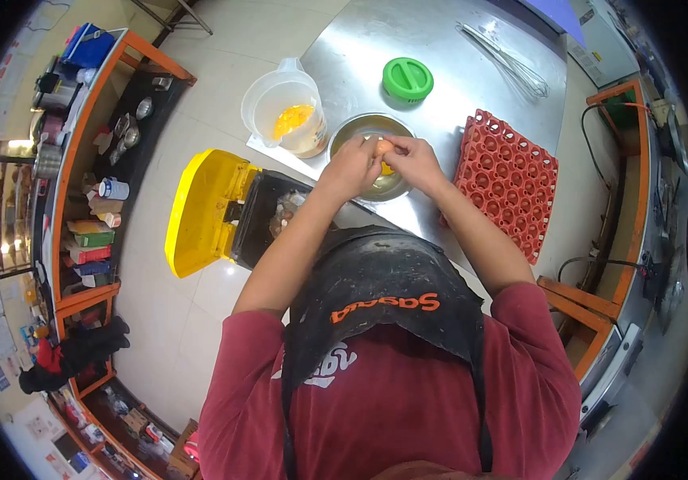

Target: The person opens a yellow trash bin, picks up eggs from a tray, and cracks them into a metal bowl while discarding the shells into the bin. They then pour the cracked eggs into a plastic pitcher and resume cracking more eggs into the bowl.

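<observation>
My left hand point(352, 166) and my right hand point(414, 162) meet over a metal bowl point(396, 126), their fingers closed on a brown egg point(383, 147). How far its shell is split is hard to make out behind my fingers. Some yellow yolk shows in the bowl, just below the egg. Left of the bowl stands a clear plastic jug point(260, 98) with yellow yolks in it. On the right, a stack of red egg trays point(507, 182) sits near my right forearm.
A green lid point(408, 80) and a whisk point(508, 60) lie on the steel table point(344, 40). Beside the table, below my left arm, a black bin with its yellow lid point(198, 212) raised holds what look like shells. Orange-framed shelves point(80, 192) line the left.
</observation>
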A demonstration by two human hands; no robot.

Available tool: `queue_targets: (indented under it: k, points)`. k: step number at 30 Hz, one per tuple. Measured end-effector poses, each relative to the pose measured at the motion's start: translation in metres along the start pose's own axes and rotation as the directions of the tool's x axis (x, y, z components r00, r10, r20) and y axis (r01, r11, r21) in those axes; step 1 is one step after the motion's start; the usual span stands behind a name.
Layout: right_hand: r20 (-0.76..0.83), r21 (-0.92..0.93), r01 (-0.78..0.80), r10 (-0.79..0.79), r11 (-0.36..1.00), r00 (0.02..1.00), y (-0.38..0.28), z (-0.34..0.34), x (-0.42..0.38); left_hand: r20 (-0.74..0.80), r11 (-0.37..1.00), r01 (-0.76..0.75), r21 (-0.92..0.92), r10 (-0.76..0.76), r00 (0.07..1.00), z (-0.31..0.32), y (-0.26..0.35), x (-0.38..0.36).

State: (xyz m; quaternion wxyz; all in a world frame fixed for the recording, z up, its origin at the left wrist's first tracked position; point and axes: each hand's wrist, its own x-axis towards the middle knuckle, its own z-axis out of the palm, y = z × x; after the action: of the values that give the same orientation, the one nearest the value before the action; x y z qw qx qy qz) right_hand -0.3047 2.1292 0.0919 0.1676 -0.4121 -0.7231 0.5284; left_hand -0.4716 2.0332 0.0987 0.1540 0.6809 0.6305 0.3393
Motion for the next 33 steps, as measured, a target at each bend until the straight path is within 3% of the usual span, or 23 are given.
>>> queue_targets:
  k: [6,11,14,23,33]
  points:
    - [0.067,0.195,0.07,-0.084,0.978,0.994,0.001,-0.011,-0.005,0.039,0.992,0.056,-0.111,-0.051,0.998,-0.017,0.002,0.002]
    - [0.095,0.22,-0.022,0.001,0.975,0.995,-0.015,-0.017,-0.008,0.103,0.96,0.17,-0.224,-0.151,0.983,-0.023,0.015,0.008]
    - [0.078,0.269,-0.076,0.057,0.96,0.995,-0.016,-0.014,-0.01,0.078,0.95,0.165,-0.264,-0.15,0.986,-0.021,0.016,0.008]
    - [-0.09,0.299,-0.068,0.099,0.952,0.991,-0.008,0.006,-0.01,-0.056,0.963,0.163,-0.215,-0.179,0.982,-0.001,0.009,0.006]
    - [-0.169,0.307,-0.044,0.1,0.951,0.981,0.0,0.015,-0.012,-0.119,0.998,0.009,-0.056,-0.015,0.993,0.023,0.002,0.0]
